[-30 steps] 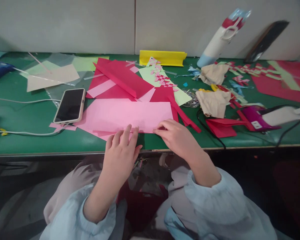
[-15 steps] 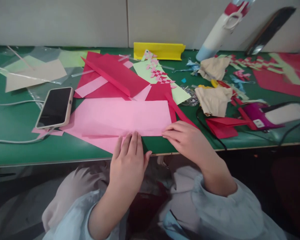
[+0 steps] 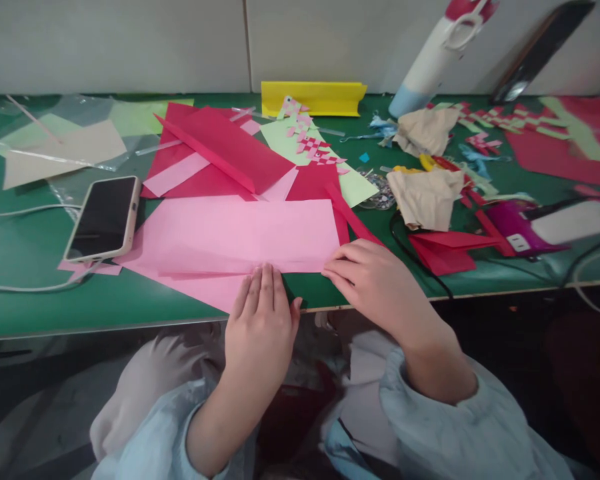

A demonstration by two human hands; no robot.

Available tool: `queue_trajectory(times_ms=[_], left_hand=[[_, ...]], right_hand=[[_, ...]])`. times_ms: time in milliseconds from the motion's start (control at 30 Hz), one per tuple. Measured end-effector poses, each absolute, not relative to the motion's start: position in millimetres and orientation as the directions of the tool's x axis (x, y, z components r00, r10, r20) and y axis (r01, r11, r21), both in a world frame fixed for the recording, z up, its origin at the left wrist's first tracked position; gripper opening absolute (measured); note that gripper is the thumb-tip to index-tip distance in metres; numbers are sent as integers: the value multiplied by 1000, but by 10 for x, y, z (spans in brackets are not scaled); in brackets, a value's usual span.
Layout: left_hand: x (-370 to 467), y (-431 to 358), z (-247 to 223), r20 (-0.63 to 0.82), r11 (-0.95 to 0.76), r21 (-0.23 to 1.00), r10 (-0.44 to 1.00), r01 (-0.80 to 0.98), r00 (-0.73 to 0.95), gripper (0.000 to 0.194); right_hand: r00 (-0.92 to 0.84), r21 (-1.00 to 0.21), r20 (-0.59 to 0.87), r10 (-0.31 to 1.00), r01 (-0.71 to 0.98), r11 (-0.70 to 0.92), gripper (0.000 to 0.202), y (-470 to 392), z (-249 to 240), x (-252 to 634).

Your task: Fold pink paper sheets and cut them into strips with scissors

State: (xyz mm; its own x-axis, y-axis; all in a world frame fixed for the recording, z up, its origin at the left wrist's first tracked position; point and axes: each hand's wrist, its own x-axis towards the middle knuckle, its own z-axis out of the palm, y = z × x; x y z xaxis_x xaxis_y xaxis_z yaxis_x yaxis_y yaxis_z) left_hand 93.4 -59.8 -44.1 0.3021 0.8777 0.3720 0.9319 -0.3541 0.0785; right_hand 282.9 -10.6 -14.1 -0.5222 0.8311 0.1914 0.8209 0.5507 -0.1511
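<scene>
In the middle of the frame, the right hand [image 3: 375, 283] covers the lower right corner of the folded pink sheet [image 3: 245, 230]; whether it pinches or presses cannot be told. The left hand [image 3: 260, 317] hides part of the sheet's lower edge. A red strip [image 3: 351, 217] disappears behind the right hand. At left, a phone [image 3: 103, 219] partly covers a pink scrap [image 3: 100, 268]. At upper right, the top edge cuts off a white bottle [image 3: 425, 63]; beside it, a dark object [image 3: 543, 53] is too unclear to identify. Both light blue sleeves [image 3: 430, 420] leave the bottom edge.
</scene>
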Motion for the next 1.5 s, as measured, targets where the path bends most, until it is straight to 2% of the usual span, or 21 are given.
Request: queue_trajectory(times_ms=[233,433,667,1033,1200,1333,1500], left_hand=[[895,-582,-423,327,-346,119,899,931,292,42],[668,-562,-375,332,-196,135,933,971,142,41],[336,-547,-356,296,-77,88,954,993,48,45],[-172,-516,-354,282,69,97,955,993,-94,46],[-93,-562,-347,361,45,109,929,993,-82,45],[120,-550,-355,293,-89,105,955,991,55,46],[366,-518,-396,231,-186,150,962,971,148,46]], right_hand=[[-529,-213,188,828,800,560,19,-69,-191,2440],[-506,-222,182,843,814,537,19,-46,-166,2375],[-508,-224,192,840,810,541,19,-22,-176,2386],[-506,-240,180,844,809,536,16,8,-176,2403],[-523,-243,191,831,795,556,15,32,-180,2405],[-558,-223,178,811,779,585,17,31,-173,2345],[-599,-229,173,782,748,623,20,18,-174,2143]])
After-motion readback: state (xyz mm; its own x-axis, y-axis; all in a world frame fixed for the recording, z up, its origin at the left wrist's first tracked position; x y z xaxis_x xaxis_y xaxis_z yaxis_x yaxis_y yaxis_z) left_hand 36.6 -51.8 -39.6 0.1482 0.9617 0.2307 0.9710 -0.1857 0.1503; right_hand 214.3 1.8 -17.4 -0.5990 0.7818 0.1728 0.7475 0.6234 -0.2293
